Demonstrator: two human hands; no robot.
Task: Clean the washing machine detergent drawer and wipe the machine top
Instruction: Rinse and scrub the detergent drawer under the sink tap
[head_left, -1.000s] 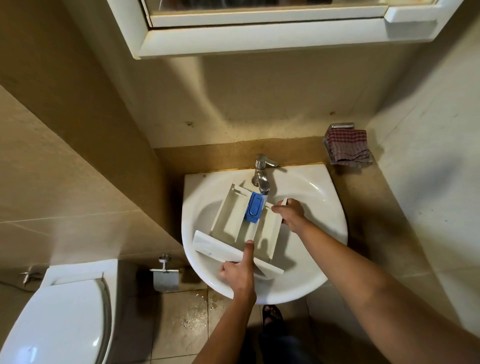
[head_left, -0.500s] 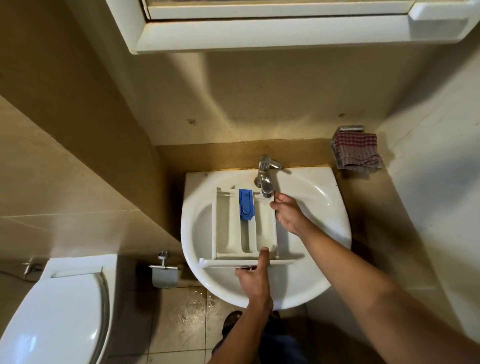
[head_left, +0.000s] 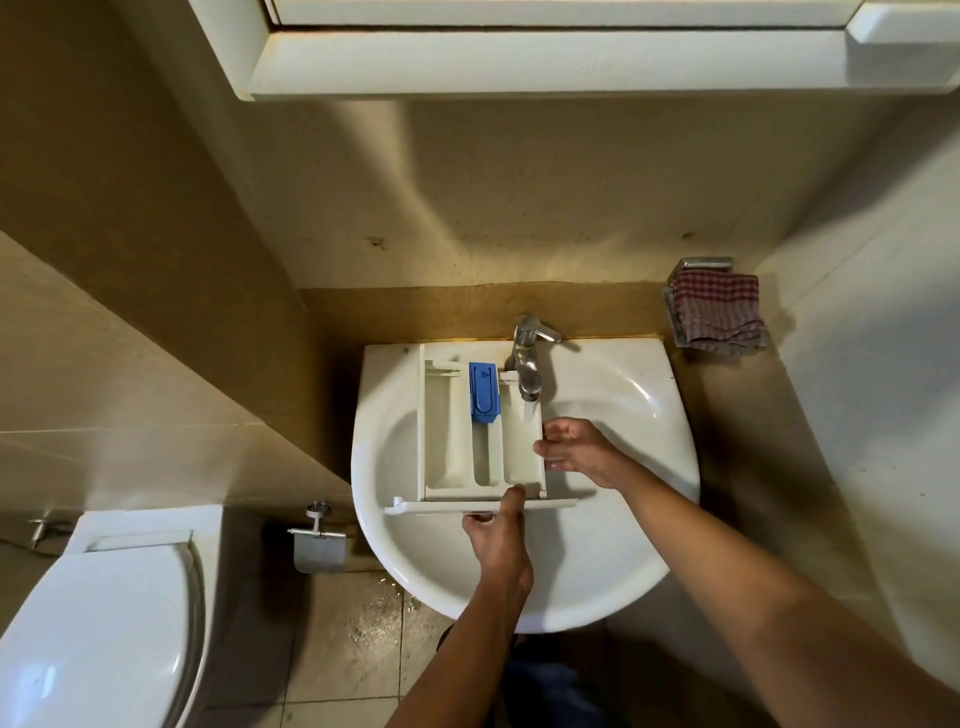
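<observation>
The white detergent drawer (head_left: 452, 441) lies over the white sink (head_left: 623, 415), with a blue insert (head_left: 483, 389) in its middle compartment. Its far end sits under the chrome tap (head_left: 527, 358), and water runs into the right compartment. My left hand (head_left: 498, 540) grips the drawer's front panel, thumb on top of it. My right hand (head_left: 574, 449) holds the drawer's right side wall with curled fingers. The washing machine is not in view.
A checked red cloth (head_left: 719, 312) hangs on a holder on the wall at the right. A toilet (head_left: 98, 623) stands at lower left, with a paper holder (head_left: 318, 545) beside the sink. A white cabinet (head_left: 519, 57) hangs overhead.
The drawer has turned from a slant to lie square in the sink, and its right compartment now sits under the tap. My right hand slid nearer along the drawer's right wall.
</observation>
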